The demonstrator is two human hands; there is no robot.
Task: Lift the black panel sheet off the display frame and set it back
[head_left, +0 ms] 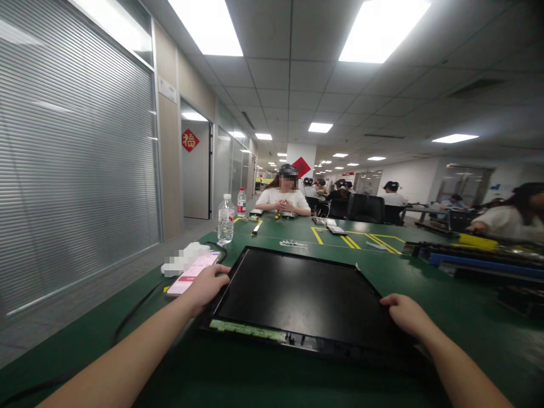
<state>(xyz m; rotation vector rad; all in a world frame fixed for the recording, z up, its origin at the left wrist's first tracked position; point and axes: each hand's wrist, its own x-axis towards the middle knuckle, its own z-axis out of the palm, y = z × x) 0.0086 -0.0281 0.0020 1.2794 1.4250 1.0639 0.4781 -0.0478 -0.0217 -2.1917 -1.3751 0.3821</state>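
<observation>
A black flat screen panel lies face up in front of me, slightly tilted in view. Along its near edge runs a strip of green circuit board beside the dark frame. My left hand grips the panel's left edge, thumb and fingers closed around the rim. On the opposite side, my right hand is closed on the right edge; its fingertips are partly hidden beneath the panel. Just left of my left hand is a phone with a lit screen, beside a white blurred-out item.
On the green table stand a large water bottle and a smaller red-capped bottle. Yellow tape marks cross the surface. Dark frames are piled at right. Across sits a person. A black cable trails at left.
</observation>
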